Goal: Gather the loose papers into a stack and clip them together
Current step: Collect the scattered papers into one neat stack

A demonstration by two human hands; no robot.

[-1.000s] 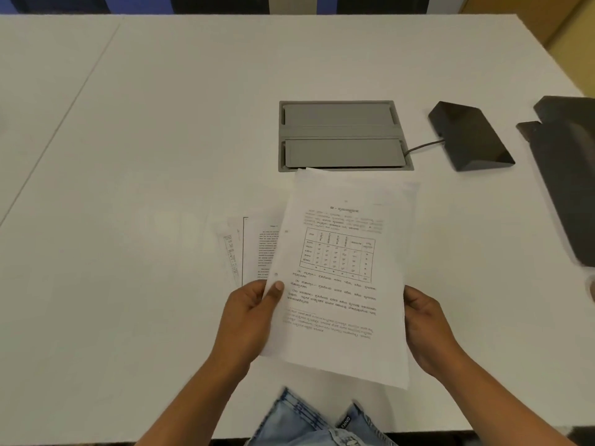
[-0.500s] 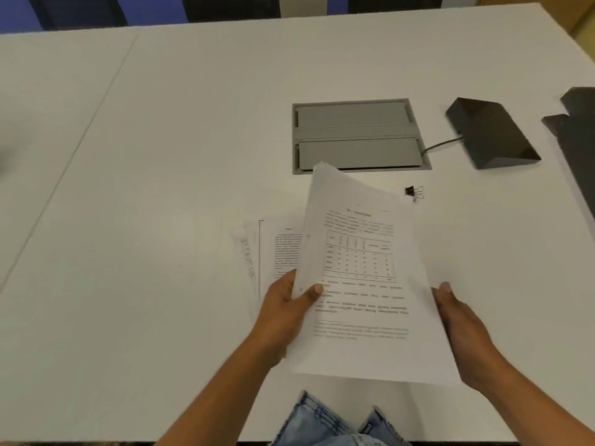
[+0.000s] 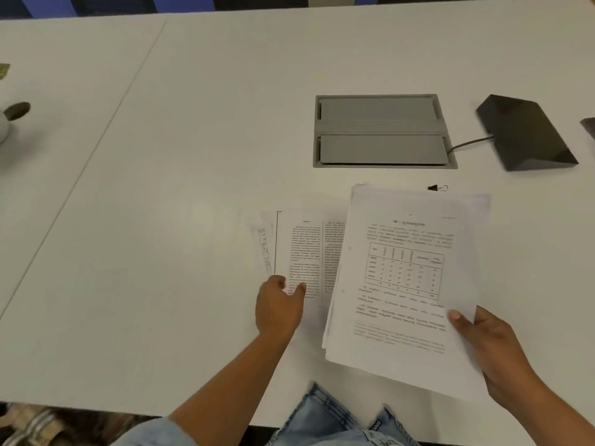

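A stack of white printed sheets (image 3: 405,272), a table printed on its top page, is held above the white table (image 3: 161,188) by my right hand (image 3: 492,346), thumb on top at the stack's lower right. To its left, two or three loose printed sheets (image 3: 302,252) lie flat and overlapping on the table. My left hand (image 3: 280,304) rests on the near edge of those sheets, fingers spread and touching the paper. A small black binder clip (image 3: 437,188) lies on the table just beyond the held stack's far edge.
A grey recessed cable box (image 3: 383,132) sits in the table behind the papers. A black wedge-shaped device (image 3: 524,133) with a cable stands at its right. A rounded grey object (image 3: 9,119) sits at the far left. My jeans (image 3: 338,416) show at the near edge.
My left hand has let go of the stack and dropped onto the loose sheets on the table. The right hand now holds the stack alone, shifted to the right.
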